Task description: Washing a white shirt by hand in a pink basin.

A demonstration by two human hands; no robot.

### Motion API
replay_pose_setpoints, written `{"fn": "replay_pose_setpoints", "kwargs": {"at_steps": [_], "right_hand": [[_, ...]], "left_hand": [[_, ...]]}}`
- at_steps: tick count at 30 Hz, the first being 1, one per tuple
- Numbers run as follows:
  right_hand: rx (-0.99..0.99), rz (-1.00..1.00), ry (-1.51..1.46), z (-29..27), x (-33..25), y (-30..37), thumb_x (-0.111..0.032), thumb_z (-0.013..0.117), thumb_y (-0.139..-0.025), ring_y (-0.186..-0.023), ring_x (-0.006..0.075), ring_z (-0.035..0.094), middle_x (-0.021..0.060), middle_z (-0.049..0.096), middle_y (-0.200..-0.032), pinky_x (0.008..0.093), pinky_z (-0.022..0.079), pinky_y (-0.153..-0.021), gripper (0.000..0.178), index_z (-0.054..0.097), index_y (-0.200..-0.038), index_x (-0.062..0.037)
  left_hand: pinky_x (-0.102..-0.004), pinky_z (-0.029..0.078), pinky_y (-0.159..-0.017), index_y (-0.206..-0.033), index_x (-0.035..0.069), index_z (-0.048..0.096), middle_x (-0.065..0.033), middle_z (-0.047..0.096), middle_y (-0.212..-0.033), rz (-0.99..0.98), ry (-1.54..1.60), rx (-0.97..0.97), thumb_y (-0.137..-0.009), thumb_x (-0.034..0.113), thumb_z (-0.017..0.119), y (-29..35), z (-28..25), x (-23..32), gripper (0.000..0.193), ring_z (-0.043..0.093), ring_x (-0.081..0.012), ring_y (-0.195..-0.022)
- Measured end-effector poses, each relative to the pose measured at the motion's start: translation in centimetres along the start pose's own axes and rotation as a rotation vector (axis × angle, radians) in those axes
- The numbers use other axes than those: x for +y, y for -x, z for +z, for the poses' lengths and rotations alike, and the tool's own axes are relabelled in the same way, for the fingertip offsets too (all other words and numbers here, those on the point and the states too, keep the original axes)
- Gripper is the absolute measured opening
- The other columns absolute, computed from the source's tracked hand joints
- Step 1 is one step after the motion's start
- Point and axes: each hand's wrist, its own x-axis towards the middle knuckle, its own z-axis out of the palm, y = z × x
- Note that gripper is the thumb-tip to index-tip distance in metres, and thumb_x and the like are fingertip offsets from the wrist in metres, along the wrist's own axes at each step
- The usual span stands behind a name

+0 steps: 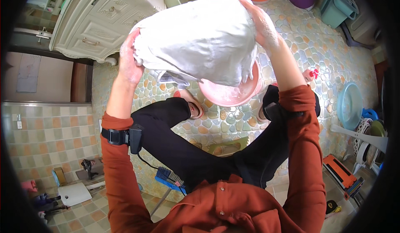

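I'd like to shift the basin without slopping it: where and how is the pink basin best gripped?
Probably by the right-hand curve of the pink basin, coming from above on the person's right and pinching its rim: that rounded edge shows bare, while the white cloth hides the far part from this view.

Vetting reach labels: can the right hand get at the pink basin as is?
Likely not without letting go: the right hand holds the white cloth, which hides part of the pink basin here.
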Motion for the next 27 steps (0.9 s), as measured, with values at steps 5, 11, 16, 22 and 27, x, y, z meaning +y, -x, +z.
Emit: {"fn": "replay_pose_setpoints", "kwargs": {"at_steps": [5,11,16,22,27], "right_hand": [[-0.095,-0.115,0.142,-0.6,-0.1,-0.3,-0.028,0.052,-0.095,-0.091,0.0131,0.059,0.0061,0.064,-0.105,0.0279,0.047,-0.083,0.035,0.059,-0.114,0.0004],[0.016,0.097,-0.021,1.1,-1.6,0.9,-0.026,0.057,-0.094,-0.098,0.0125,0.060,0.0052,0.063,-0.111,0.0261,0.047,-0.089,0.036,0.057,-0.118,0.0005],[-0.016,-0.001,-0.005,1.8,-1.7,1.7,-0.026,0.052,-0.095,-0.094,0.0125,0.059,0.0045,0.064,-0.106,0.0271,0.046,-0.085,0.033,0.058,-0.116,-0.0007],[-0.043,0.080,-0.105,1.1,-1.3,1.4,-0.024,0.053,-0.094,-0.092,0.0117,0.059,0.0036,0.064,-0.104,0.0270,0.046,-0.085,0.031,0.059,-0.115,-0.0018],[-0.190,-0.010,0.026,2.9,-2.2,3.2,-0.026,0.056,-0.092,-0.090,0.0104,0.060,0.0024,0.065,-0.101,0.0252,0.046,-0.082,0.032,0.062,-0.111,-0.0018]], "left_hand": [[-0.0347,0.045,-0.096,-0.124,0.003,0.051,-0.0072,0.059,-0.120,-0.047,-0.008,-0.035,-0.098,0.024,0.044,0.7,0.8,0.6,0.035,0.057,-0.0181,-0.109],[-0.0352,0.044,-0.098,-0.126,0.001,0.049,-0.0086,0.058,-0.122,-0.036,-0.015,0.030,-0.099,0.023,0.041,2.0,1.8,1.2,0.036,0.057,-0.0190,-0.112],[-0.0363,0.043,-0.099,-0.127,0.000,0.048,-0.0097,0.058,-0.123,-0.076,0.023,-0.031,-0.099,0.022,0.040,1.8,0.9,1.6,0.037,0.056,-0.0204,-0.113],[-0.0375,0.044,-0.099,-0.125,-0.001,0.050,-0.0111,0.056,-0.126,-0.124,-0.036,-0.044,-0.097,0.024,0.044,2.2,1.7,2.2,0.038,0.056,-0.0222,-0.114],[-0.0301,0.047,-0.093,-0.127,-0.003,0.052,-0.0083,0.062,-0.116,-0.135,-0.476,-0.327,-0.085,0.035,0.061,3.6,4.1,1.4,0.057,0.060,-0.0170,-0.103]]}}
